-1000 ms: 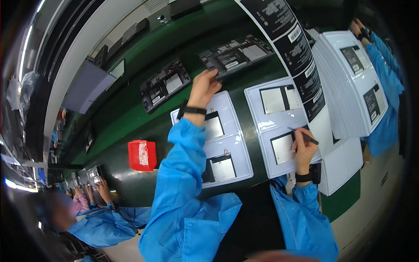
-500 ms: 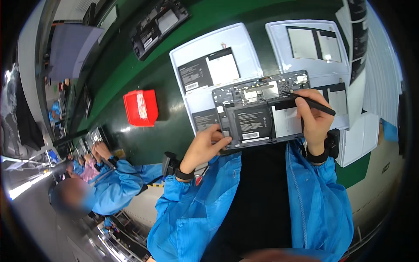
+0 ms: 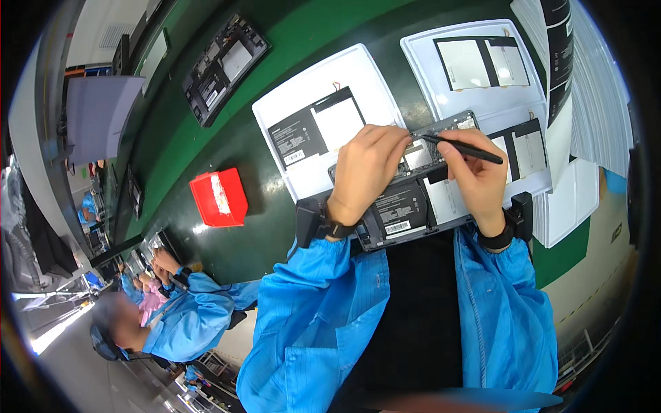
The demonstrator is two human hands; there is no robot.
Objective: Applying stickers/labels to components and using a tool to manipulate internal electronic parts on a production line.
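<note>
A dark, opened tablet-like device [image 3: 375, 230] lies in front of me, tilted a little, with a black flat battery [image 3: 399, 212] and a silvery cell beside it. Along its far side runs a circuit board [image 3: 416, 157]. My right hand [image 3: 478, 180] grips black tweezers [image 3: 471, 149], whose tip touches or hovers just over the board. Over the board's left part arches my left hand [image 3: 368, 164], thumb and fingers brought together close to the tweezer tip. Whatever those fingertips pinch is hidden. The palm covers the device's upper left corner.
White trays [image 3: 275, 113] holding flat batteries stand behind the device, with another white tray [image 3: 413, 51] to the right. A red bin [image 3: 219, 198] sits left. Farther back lies a second opened device [image 3: 227, 67]. White sheets are stacked at right. A co-worker [image 3: 196, 306] works at far left.
My left hand has left the device's lower left edge and come up over the board, closing its fingers. The tweezers have shifted left along the board. The whole view has turned slightly.
</note>
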